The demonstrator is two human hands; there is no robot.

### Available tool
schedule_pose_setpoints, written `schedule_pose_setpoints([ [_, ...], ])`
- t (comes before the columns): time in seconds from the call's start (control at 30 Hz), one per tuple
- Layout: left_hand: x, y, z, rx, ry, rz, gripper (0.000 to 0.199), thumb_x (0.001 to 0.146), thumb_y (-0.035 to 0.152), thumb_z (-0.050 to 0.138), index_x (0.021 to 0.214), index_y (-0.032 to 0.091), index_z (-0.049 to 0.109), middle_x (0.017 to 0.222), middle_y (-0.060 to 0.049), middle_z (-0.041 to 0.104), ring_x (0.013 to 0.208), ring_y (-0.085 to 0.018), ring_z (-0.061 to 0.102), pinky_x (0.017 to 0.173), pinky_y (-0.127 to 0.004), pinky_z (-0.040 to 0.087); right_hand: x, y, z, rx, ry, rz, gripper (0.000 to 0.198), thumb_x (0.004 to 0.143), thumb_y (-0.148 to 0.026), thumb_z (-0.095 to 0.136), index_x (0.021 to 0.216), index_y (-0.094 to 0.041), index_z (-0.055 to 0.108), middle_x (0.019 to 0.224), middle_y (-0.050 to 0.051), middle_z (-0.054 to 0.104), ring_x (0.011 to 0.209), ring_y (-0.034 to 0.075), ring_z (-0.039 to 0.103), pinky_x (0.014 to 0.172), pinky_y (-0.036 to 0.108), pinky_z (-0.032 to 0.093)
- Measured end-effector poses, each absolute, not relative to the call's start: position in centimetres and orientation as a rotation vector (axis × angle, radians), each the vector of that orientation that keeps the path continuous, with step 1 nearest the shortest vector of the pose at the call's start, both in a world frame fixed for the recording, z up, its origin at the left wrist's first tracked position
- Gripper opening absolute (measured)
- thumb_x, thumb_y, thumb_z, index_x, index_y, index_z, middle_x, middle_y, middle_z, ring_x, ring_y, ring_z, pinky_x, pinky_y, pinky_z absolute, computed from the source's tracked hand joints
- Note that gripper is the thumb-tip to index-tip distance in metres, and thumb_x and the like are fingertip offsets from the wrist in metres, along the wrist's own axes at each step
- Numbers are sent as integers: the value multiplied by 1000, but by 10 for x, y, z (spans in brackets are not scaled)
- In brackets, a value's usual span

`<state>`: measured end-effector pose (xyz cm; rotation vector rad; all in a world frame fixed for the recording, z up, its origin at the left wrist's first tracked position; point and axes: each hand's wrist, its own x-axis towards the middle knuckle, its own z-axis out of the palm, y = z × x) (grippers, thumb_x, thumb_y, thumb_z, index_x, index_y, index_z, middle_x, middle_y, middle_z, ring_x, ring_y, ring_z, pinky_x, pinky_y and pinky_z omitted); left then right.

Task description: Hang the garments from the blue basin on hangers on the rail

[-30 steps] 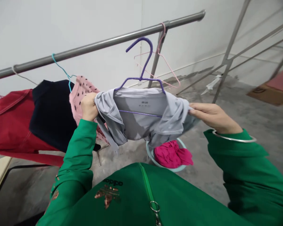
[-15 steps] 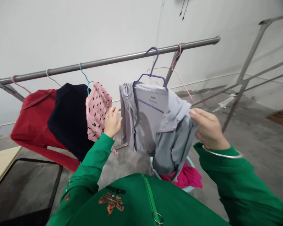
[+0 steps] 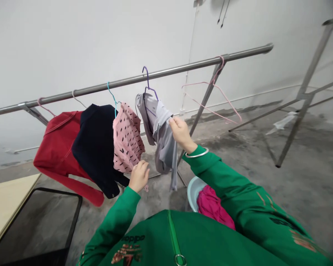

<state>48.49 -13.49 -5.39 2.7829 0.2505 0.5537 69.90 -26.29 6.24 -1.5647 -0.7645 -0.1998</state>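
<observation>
My right hand (image 3: 180, 132) pinches the shoulder of a light grey jacket (image 3: 166, 147), which hangs on a purple hanger (image 3: 148, 79) with its hook at the metal rail. The jacket is turned partly side-on. My left hand (image 3: 139, 176) is at the lower edge of a pink sweater (image 3: 127, 138) with dark flecks, its fingers loosely bent and the thumb apart. A blue hanger (image 3: 111, 92) holds the pink sweater on the rail, just left of the jacket.
Along the rail (image 3: 183, 68) hang a dark navy garment (image 3: 96, 140), a red garment (image 3: 61, 136) and a bare pink hanger (image 3: 211, 84). A light blue basin (image 3: 192, 188) with bright pink cloth (image 3: 211, 207) stands on the floor. A black-framed panel (image 3: 39, 221) lies at lower left.
The grey jacket and its purple hanger have moved left along the rail, towards the pink sweater, with my right hand. My left hand has dropped lower on the pink sweater.
</observation>
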Motion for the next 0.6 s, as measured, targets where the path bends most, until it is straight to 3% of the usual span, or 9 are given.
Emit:
schedule_pose_setpoints([
  [0.17, 476, -132, -62, 2824, 263, 496, 23, 91, 17, 46, 110, 16, 59, 114, -11, 64, 109, -25, 60, 92, -40, 49, 699, -244, 42, -1629, -780, -246, 41, 90, -54, 37, 63, -23, 33, 58, -3, 33, 58, 13, 33, 60, 29, 28],
  [0.43, 480, -139, -71, 2861, 216, 322, 24, 91, 19, 47, 110, 18, 61, 115, -11, 64, 105, -23, 62, 93, -40, 49, 696, -236, 33, -1651, -816, -277, 45, 90, -61, 32, 65, -23, 33, 61, -1, 39, 61, 14, 36, 62, 30, 30],
  [0.6, 485, -151, -71, 2898, 110, 168, 24, 93, 19, 44, 110, 18, 61, 113, -10, 64, 104, -23, 62, 93, -40, 48, 690, -243, 31, -1657, -901, -187, 43, 88, -63, 38, 78, -21, 45, 75, 3, 53, 72, 16, 48, 70, 32, 39],
])
